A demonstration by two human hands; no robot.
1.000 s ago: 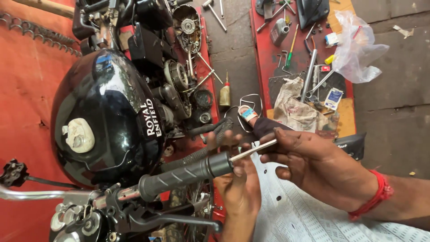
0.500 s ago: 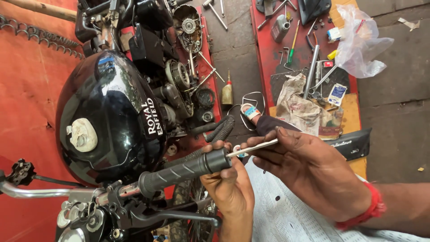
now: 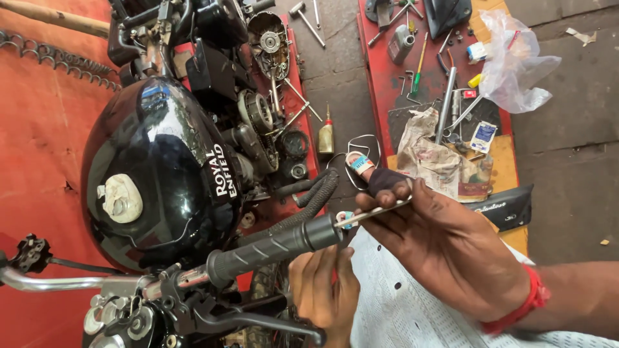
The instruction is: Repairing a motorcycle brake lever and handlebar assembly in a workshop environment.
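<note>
thin rod lined up with the grip's open end

from my view over the bike, my right hand is closed in a pinch on a thin metal rod, fingers wrapped along its far half. the rod's tip sits at the outer end of the black handlebar grip, touching or just entering it; i cannot tell which. rod and grip share one long axis, running from about 2 o'clock down to 8 o'clock, so the grip lies toward 8 o'clock from my right hand.

my left hand sits just under the grip's end, at 6 o'clock from it, fingers curled up and touching the rubber near the tip; it looks loosely cupped rather than clamped. it is the nearer hand to the grip.

beyond the grip, the black fuel tank fills 10 o'clock. a red tray of tools lies on the floor at 1 o'clock, well apart.
</note>
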